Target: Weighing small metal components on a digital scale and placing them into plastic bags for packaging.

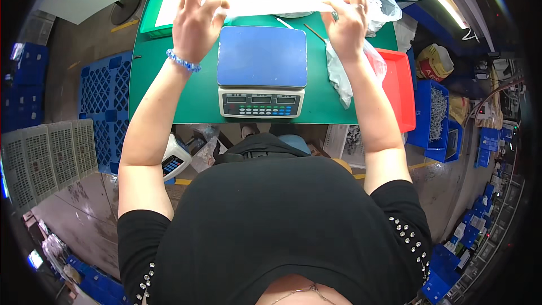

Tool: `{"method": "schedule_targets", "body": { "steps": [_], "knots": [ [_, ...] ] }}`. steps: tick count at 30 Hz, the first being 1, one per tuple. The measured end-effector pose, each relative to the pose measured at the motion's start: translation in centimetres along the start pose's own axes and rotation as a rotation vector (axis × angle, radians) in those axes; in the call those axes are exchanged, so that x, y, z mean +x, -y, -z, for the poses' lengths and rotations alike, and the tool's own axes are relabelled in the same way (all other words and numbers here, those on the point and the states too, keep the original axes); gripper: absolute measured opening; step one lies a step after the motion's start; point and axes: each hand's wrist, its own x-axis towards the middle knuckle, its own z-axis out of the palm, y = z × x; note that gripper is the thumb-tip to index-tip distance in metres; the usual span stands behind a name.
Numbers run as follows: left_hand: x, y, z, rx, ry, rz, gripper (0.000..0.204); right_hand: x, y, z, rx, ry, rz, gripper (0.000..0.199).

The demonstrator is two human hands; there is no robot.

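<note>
Both my hands are raised over the far part of the green table. Between them stretches a thin white sheet or bag, so bright that I cannot make out its kind. My left hand, with a blue bead bracelet at the wrist, pinches its left end. At the other end, the fingers of my right hand are closed on it. Nearer to me stands a counting scale with a bare blue platform and a keypad. A crumpled clear plastic bag lies below my right hand.
At the back left sits a green tray with white sheets inside. A red tray lies beside my right forearm. More clear bags are behind my right hand. Blue bins with small metal parts stand off the table's right side.
</note>
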Motion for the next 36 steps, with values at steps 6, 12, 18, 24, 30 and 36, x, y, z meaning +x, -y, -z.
{"method": "schedule_targets", "body": {
  "steps": [6, 12, 18, 24, 30, 36],
  "knots": [
    [-6.5, -0.5, -4.0, -0.093, 0.323, -0.049, 0.017, -10.6, -0.1, -2.0, 0.148, 0.482, -0.023, 0.032],
    [-12.8, -0.6, -2.6, -0.144, 0.310, 0.283, 0.035, -20.8, -1.7, -4.1, 0.600, 0.317, -0.937, 0.045],
    [-15.7, -1.2, -1.3, -0.376, 0.304, 0.835, 0.024, -23.3, -2.8, -8.3, 1.110, 0.493, -1.621, 0.041],
    [-12.6, -2.9, -3.9, -0.140, 0.404, 0.188, 0.038, -23.3, -3.9, -9.6, 1.197, 0.485, -1.701, 0.033],
    [-11.5, -4.2, -4.6, -0.059, 0.498, 0.158, 0.033, -23.4, -5.3, -11.4, 1.352, 0.486, -1.688, 0.032],
    [-16.3, -2.2, -2.6, -0.228, 0.191, 0.519, 0.021, -23.1, -5.3, -11.9, 1.436, 0.395, -1.741, 0.037]
  ]
}}
